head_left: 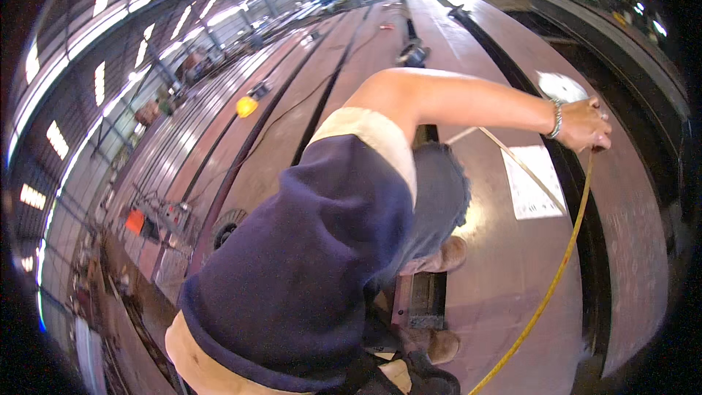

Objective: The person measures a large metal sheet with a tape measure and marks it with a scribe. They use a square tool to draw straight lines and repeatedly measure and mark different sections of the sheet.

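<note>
My left hand [587, 124], with a bracelet at its wrist, reaches across to the right over the brown steel beams. Its fingers are closed on one end of a yellow measuring tape [561, 271]. The tape bows down from the fingers and leaves the view at the lower edge. Beside the hand is a blurred white thing [561, 88] whose kind I cannot make out. Nearer to me, a white sheet of paper with marks [530, 186] lies on a beam, and a thin pale strip [523, 168] crosses it. My right hand is out of view.
Long flat steel beams [504, 278] run side by side with dark gaps [596, 285] between them. To the left are a yellow object [246, 107], a cable [292, 112] and an orange-and-grey tool [139, 223]. My bent knee [439, 183] and a shoe [442, 256] are close by.
</note>
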Demonstrator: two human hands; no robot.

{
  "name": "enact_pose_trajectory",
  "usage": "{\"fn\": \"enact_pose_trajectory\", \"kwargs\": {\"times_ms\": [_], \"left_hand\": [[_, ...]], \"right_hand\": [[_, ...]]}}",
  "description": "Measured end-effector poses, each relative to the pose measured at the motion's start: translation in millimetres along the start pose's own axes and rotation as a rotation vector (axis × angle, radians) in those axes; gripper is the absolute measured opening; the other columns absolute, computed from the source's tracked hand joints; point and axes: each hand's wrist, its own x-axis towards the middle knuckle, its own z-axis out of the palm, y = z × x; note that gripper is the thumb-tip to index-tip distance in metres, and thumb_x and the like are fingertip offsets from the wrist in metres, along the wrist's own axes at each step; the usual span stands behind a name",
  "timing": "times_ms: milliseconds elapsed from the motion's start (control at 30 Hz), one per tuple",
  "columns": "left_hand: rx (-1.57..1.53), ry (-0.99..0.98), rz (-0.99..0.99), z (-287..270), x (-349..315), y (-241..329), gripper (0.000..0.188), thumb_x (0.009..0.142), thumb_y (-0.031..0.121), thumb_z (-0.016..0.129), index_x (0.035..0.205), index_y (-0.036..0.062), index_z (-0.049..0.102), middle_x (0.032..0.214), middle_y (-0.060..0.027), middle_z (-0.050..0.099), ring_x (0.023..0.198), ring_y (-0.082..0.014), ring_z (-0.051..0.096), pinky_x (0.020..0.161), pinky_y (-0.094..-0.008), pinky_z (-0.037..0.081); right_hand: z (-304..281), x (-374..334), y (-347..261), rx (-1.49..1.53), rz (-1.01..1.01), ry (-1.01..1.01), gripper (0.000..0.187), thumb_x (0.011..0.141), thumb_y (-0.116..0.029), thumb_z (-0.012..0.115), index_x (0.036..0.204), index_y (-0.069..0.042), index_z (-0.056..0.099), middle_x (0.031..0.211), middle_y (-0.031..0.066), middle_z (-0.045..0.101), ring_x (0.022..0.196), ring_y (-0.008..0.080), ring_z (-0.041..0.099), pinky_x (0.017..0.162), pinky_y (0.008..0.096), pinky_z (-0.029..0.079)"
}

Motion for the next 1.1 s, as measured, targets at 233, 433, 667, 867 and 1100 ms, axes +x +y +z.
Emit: {"fn": "enact_pose_trajectory", "kwargs": {"times_ms": [233, 433, 667, 867, 1100], "left_hand": [[-0.186, -0.234, -0.125, -75.7, -134.6, 51.5, 0.017, 0.083, 0.031, 0.069, 0.091, 0.0167, 0.064, 0.091, 0.0000, 0.061, 0.105, -0.0225, 0.058, 0.089, -0.0489, 0.036], [-0.271, -0.314, -0.251, -97.8, -181.6, 50.1, 0.011, 0.083, 0.029, 0.070, 0.086, 0.0189, 0.065, 0.085, 0.0030, 0.065, 0.095, -0.0188, 0.062, 0.087, -0.0459, 0.035], [-0.431, -0.231, -0.369, -94.1, -154.1, 36.6, 0.012, 0.082, 0.029, 0.072, 0.084, 0.0180, 0.067, 0.084, 0.0024, 0.065, 0.093, -0.0212, 0.062, 0.085, -0.0460, 0.036], [-0.671, 0.075, -0.208, -129.8, -124.8, 44.4, 0.006, 0.080, 0.014, 0.070, 0.085, 0.0118, 0.067, 0.088, -0.0063, 0.060, 0.091, -0.0276, 0.060, 0.080, -0.0466, 0.044], [-0.815, 0.165, -0.308, -138.3, -164.5, 36.3, 0.010, 0.083, 0.009, 0.066, 0.092, 0.0040, 0.064, 0.090, -0.0110, 0.057, 0.090, -0.0296, 0.062, 0.075, -0.0445, 0.049]], "right_hand": [[-13.1, 65.3, -0.1, -0.147, -0.094, -0.152, 0.039, 0.090, -0.030, 0.073, 0.120, -0.006, 0.067, 0.108, 0.0168, 0.068, 0.096, 0.0316, 0.065, 0.084, 0.0397, 0.055], [9.4, 61.7, -57.0, -0.339, -0.495, -0.005, 0.031, 0.091, -0.034, 0.072, 0.105, -0.007, 0.074, 0.086, 0.0150, 0.071, 0.078, 0.0280, 0.067, 0.073, 0.0393, 0.055], [8.8, 62.1, -44.5, -0.182, -0.507, -0.036, 0.029, 0.092, -0.033, 0.068, 0.098, -0.005, 0.073, 0.080, 0.0099, 0.068, 0.070, 0.0221, 0.063, 0.060, 0.0365, 0.050], [3.3, 79.0, -49.5, 0.050, -0.072, -0.169, 0.028, 0.091, -0.029, 0.070, 0.105, -0.005, 0.072, 0.083, 0.0091, 0.068, 0.071, 0.0212, 0.061, 0.062, 0.0349, 0.050], [25.9, 45.7, -183.0, -0.315, -0.218, 0.053, 0.035, 0.093, -0.037, 0.071, 0.107, -0.004, 0.073, 0.097, 0.0187, 0.071, 0.087, 0.0318, 0.066, 0.076, 0.0405, 0.054]]}}
